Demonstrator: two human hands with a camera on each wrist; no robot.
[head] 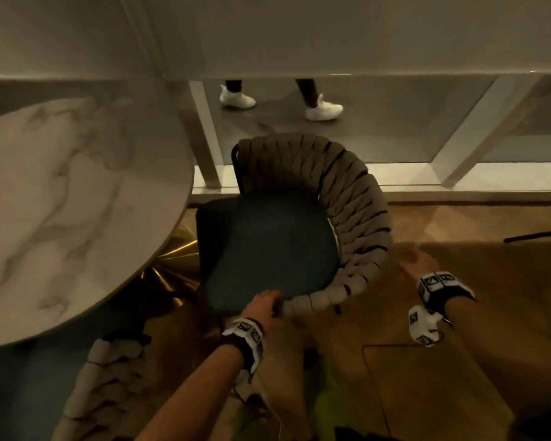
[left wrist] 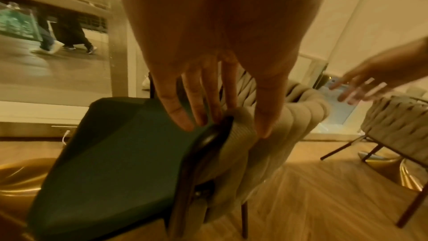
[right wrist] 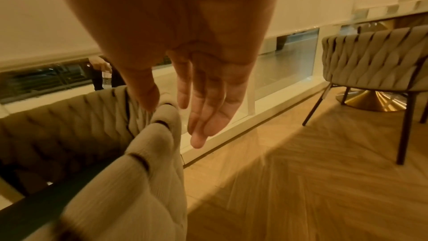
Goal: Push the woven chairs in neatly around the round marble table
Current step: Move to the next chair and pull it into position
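The woven chair (head: 353,202) stood just beside the round marble table (head: 77,186). Its open front faced left, toward the table, and its curved back faced right. The green seat (head: 268,243) nearly met the table's edge. The left hand (head: 261,305) held the near end of the chair's rim, fingers inside and thumb outside. The right hand (head: 415,259) was wide open by the chair's back. Both wrist bands (head: 442,288) had black and white squares. A window ledge (head: 458,194) was close behind the chair. Bare wood floor (head: 490,265) lay to its right.

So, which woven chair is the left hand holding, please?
The woven chair beside the window: the left hand grips its backrest end; the nearer chair stands untouched.
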